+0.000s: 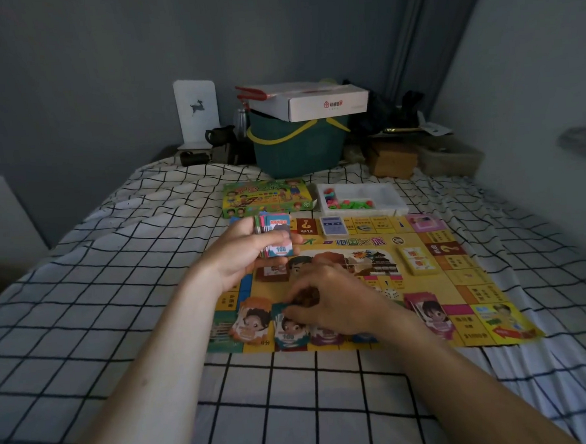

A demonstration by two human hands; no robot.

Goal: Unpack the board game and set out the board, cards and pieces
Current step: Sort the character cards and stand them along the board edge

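I see the game board (434, 247) lying flat on the bed (118, 301), near the middle of the checked cover. My left hand (249, 255) is up above the board's far left corner. Its fingers and thumb are wrapped around a stack of play money (274, 235). My right hand (331, 302) is down at the board's near edge. Its fingertips pinch a green bill (279, 308) on top of a money pile (290, 333). More money piles sit along that near edge, one to the left (249, 322) and one to the right (429, 311). A blue card deck (333, 226) lies on the board's far edge, and a yellow card deck (418, 260) lies near its right edge. Past the board are the game box (266, 197) and a white tray (391, 200) with small bright pieces (348, 203) in it. A green basket (297, 146) stands at the head of the bed.
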